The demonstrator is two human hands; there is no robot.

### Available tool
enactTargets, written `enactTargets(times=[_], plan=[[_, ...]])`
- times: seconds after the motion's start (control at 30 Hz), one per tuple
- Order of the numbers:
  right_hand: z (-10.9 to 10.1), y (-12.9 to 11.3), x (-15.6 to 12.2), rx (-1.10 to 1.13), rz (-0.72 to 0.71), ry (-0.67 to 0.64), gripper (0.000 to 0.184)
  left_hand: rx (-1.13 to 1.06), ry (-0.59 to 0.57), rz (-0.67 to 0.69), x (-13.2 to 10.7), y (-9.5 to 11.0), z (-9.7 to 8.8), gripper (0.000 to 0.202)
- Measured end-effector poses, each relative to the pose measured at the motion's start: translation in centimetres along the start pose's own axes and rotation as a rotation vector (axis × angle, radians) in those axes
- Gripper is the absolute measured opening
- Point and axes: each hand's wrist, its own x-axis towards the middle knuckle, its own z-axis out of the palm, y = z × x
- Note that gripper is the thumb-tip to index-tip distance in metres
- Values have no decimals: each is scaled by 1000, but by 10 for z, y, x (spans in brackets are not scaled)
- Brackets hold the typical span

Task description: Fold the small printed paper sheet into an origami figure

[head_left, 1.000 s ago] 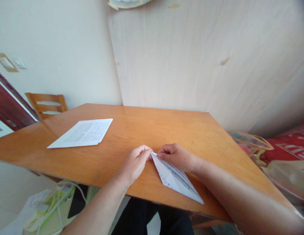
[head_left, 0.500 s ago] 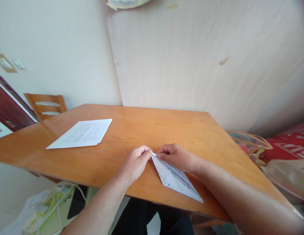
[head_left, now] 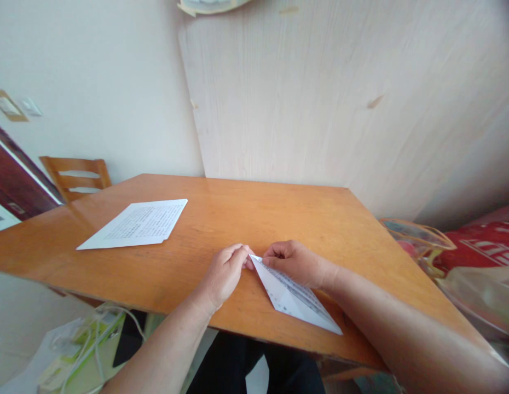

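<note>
A folded printed paper (head_left: 289, 298) lies slantwise near the table's front edge, its narrow tip pointing away from me and left. Folds give it a long pointed shape, with rows of print along the inner part. My left hand (head_left: 227, 273) is closed at that tip, the fingers curled beneath and beside it, the thumb lying just left of the point. Close to the same tip, my right hand (head_left: 295, 262) pinches the paper's right edge between thumb and bent fingers. Part of the right side of the paper is hidden under the right hand.
A stack of printed sheets (head_left: 139, 221) rests on the left of the wooden table (head_left: 254, 208). Behind it stands a wooden chair (head_left: 80, 172). Bags (head_left: 480, 257) crowd the right side, and cables (head_left: 96, 339) lie below the left front edge.
My left thumb has slid slightly left off the paper's tip, leaving the point more exposed. The paper's near end has shifted up a little. My right hand stays nearly still.
</note>
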Motion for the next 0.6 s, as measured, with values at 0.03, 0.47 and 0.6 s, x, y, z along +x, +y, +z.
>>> enactTargets(times=[0.03, 0.47, 0.6], plan=[[0, 0, 0, -4, -4, -1, 17, 4, 1, -2, 0, 1, 0, 36], [0, 3, 0, 101, 16, 2, 17, 127, -30, 10, -5, 10, 0, 28], [-8, 7, 3, 129, 46, 83, 17, 127, -12, 8, -3, 10, -1, 27]])
